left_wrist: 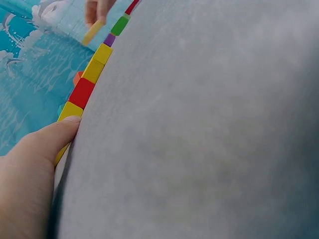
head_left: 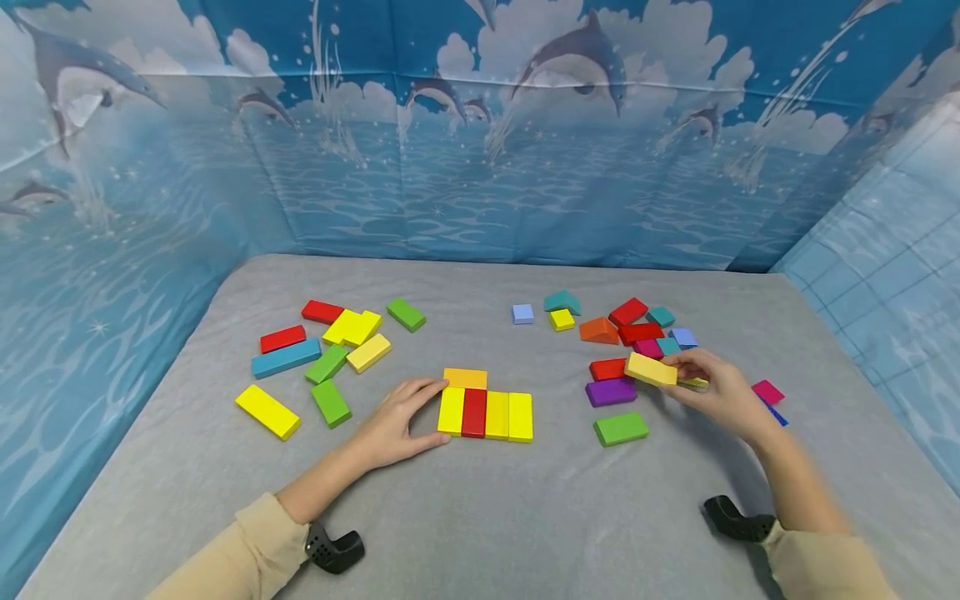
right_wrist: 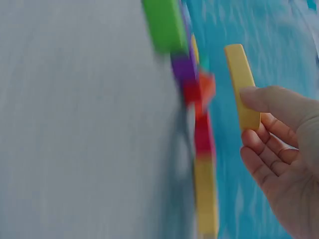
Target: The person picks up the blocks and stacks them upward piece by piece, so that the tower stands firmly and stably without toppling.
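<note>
My right hand point(head_left: 716, 392) pinches a pale yellow block point(head_left: 650, 369) between thumb and fingers, lifted above the scattered blocks on the right. In the right wrist view, the thumb lies across this block point(right_wrist: 241, 84). At the middle, a row of upright-looking blocks stands side by side: a yellow block point(head_left: 451, 412), a red block point(head_left: 474, 413) and two more yellow ones. An orange-yellow block point(head_left: 465, 378) adjoins the row's back left. My left hand point(head_left: 396, 423) spreads at the row's left end, fingertips at the orange-yellow block and thumb tip at the yellow block's front corner.
Left of the row lie several red, yellow, green and blue blocks, among them a long blue one point(head_left: 286, 358). On the right are a purple block point(head_left: 611, 392), a green block point(head_left: 621, 429), and several small coloured pieces. A dolphin-print curtain point(head_left: 480, 192) borders the grey table point(head_left: 525, 517).
</note>
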`<state>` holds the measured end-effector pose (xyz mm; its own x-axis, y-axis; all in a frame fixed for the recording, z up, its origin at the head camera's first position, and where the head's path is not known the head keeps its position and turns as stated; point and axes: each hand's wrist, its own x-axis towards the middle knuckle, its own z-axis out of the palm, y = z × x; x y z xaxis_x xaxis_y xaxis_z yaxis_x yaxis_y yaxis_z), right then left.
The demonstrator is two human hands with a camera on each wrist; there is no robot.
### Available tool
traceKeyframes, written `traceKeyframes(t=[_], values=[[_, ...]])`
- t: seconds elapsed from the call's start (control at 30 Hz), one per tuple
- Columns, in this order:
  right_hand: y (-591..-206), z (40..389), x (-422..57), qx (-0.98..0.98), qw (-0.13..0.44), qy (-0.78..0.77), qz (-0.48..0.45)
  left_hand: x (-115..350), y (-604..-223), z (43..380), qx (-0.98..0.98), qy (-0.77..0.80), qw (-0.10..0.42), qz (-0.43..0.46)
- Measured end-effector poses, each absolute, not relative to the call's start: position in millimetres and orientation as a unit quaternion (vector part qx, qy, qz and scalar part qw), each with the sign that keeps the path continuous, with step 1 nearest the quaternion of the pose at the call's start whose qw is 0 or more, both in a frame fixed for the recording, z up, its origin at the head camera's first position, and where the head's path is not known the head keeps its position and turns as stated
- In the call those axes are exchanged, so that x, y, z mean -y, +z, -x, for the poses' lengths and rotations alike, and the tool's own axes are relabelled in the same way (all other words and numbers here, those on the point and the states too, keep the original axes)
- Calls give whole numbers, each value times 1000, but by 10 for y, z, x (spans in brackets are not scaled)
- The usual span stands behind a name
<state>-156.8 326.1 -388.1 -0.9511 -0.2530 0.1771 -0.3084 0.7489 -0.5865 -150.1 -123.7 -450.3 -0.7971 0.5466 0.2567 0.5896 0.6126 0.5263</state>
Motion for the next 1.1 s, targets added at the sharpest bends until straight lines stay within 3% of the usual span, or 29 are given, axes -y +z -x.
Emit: traceKeyframes(t=[0.5, 0.87, 1.1], values=[[-3901, 1956, -1950, 899, -79, 361, -235, 1206, -4499, 1502, 897, -306, 32, 316], [-4020, 2104, -1733, 888, -135, 352, -264, 1210, -4503, 1490, 896, -308, 34, 317], [-4040, 2128, -1724, 879, -139, 360, -279, 1218, -4514, 1488, 898, -308, 34, 314]])
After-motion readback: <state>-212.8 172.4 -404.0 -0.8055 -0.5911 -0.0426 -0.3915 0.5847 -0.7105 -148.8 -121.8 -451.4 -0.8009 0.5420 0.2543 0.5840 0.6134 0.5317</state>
